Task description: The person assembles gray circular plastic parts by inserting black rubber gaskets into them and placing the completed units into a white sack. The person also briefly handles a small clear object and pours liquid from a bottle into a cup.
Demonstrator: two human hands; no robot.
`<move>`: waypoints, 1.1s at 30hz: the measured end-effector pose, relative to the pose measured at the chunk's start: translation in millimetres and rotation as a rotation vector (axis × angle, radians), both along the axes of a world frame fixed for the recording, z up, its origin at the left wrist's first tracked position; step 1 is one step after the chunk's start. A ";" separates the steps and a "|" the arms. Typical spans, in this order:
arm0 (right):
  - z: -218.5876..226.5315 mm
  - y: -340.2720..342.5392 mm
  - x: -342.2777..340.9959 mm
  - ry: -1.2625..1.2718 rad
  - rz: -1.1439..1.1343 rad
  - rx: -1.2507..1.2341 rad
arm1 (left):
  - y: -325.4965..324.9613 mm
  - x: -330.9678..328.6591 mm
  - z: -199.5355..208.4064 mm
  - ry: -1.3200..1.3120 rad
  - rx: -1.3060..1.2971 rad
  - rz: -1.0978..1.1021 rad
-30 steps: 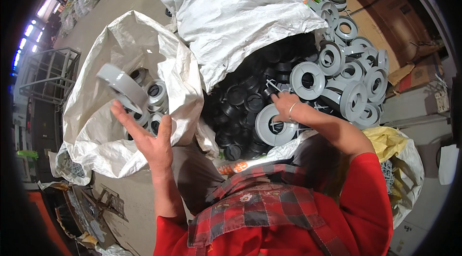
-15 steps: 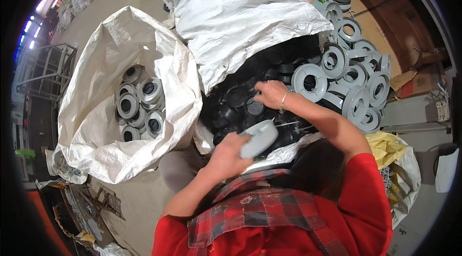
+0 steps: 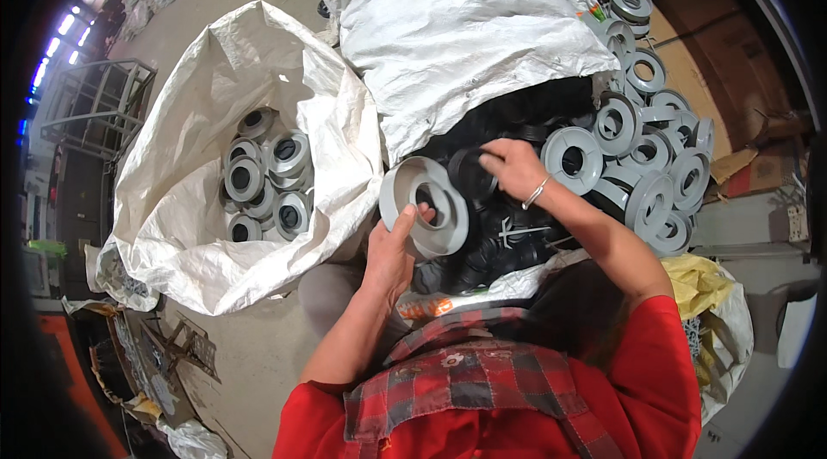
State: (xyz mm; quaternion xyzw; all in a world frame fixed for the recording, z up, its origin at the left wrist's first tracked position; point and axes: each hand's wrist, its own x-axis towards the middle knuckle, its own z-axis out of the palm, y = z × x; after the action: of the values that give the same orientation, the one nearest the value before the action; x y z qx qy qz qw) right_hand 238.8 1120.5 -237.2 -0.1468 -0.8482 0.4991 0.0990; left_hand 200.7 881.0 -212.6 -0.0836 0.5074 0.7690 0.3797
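Note:
My left hand (image 3: 394, 254) grips a grey flanged plastic ring (image 3: 400, 187), thumb over its rim, with its hollow side facing up. Close to its right, my right hand (image 3: 515, 173) pinches the edge of a black round plastic part (image 3: 467, 174). Both hands are above a heap of black round parts (image 3: 482, 262) that spills from the mouth of a big white woven sack (image 3: 465, 37). On the black heap lies a thin pale pronged piece (image 3: 519, 231). Whether the black part touches the grey ring is hard to tell.
An open white woven bag (image 3: 172, 209) at left holds several grey rings with dark centres (image 3: 245, 179). Many loose grey rings (image 3: 644, 149) are piled at right, against cardboard (image 3: 715, 54). A yellow and white bag (image 3: 702, 287) stands at lower right, a metal frame (image 3: 99, 106) far left.
My left hand has moved up and turned the grey ring from edge-on to face-up. My right hand has lifted a black round part from the heap toward it. The view has shifted slightly.

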 end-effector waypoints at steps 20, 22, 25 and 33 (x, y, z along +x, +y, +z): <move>76.4 -54.3 68.6 0.213 0.620 0.614 | -16.0 26.7 39.0 0.042 0.139 -0.369; 56.5 -57.9 66.9 0.202 0.316 0.390 | -13.2 37.2 30.7 0.144 0.144 -0.320; 54.4 -49.0 58.9 -0.518 0.004 -0.912 | -7.3 43.6 9.4 0.539 0.036 -0.299; 41.8 -47.3 63.5 -0.598 0.287 -1.180 | -10.7 41.6 35.1 0.759 -0.224 -0.263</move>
State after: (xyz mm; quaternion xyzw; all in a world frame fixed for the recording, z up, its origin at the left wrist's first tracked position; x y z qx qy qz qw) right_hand 302.4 1073.2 -195.4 -0.1939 -0.4358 0.8246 -0.3042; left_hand 242.3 870.2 -177.5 0.2305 0.6981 0.6303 0.2494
